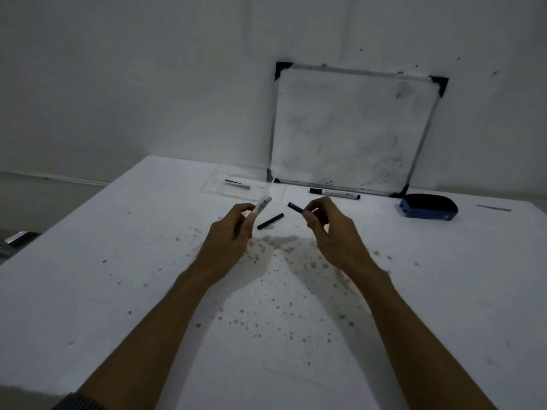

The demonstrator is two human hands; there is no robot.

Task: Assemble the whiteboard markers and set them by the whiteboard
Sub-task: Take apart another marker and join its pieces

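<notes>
Hard to make out: a flat clear plastic tray (236, 189) lies just left of the lower left corner of the smudged, grey-framed whiteboard with black corners (352, 128). It nearly blends into the white, ink-speckled counter (118, 261). The thin dark strip (237, 184) in it is too blurred to identify.
Hidden: the lower end of the white cylindrical marker barrel (261, 206) and the near end of the short black marker piece (296, 208) are covered by fingers. Whether that piece is a cap or a plug cannot be told.
Cut off: a dark object (14, 241) far left of the whiteboard, beyond the counter edge.
Whiteboard: stands on the counter, leaning on the wall.
Finished marker: a white marker with black ends (334, 193) lies along the whiteboard's bottom edge.
Eraser: a blue block eraser with a dark pad (426, 207) sits just beside the lower right corner.
Loose part: a second black tube (270, 221) lies on the counter in front of the whiteboard, between the hands.
Left hand (233, 229): curled round the barrel, which is tilted toward the whiteboard.
Right hand (325, 223): pinches the black piece, close to the barrel but apart from it.
</notes>
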